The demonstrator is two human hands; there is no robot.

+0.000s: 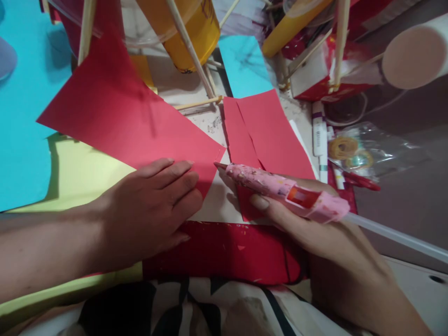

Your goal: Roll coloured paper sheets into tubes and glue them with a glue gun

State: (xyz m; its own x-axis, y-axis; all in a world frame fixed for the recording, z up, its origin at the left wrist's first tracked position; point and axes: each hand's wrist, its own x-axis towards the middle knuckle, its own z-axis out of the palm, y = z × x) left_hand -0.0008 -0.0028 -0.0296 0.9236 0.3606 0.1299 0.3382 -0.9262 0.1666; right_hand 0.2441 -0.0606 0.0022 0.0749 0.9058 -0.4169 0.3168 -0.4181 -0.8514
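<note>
Red paper (150, 121): under my unclenched left hand (157, 205).
Glue gun (273, 186): gripped by my right hand (315, 240), tip (221, 165) at the paper's edge.

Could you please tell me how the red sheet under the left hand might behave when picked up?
The red sheet would probably bend easily, as it looks thin and its far part seems curved. It is likely light, looking like paper. Its right corner may be tacky: a fine line, perhaps glue, shows there by the pink tool.
</note>
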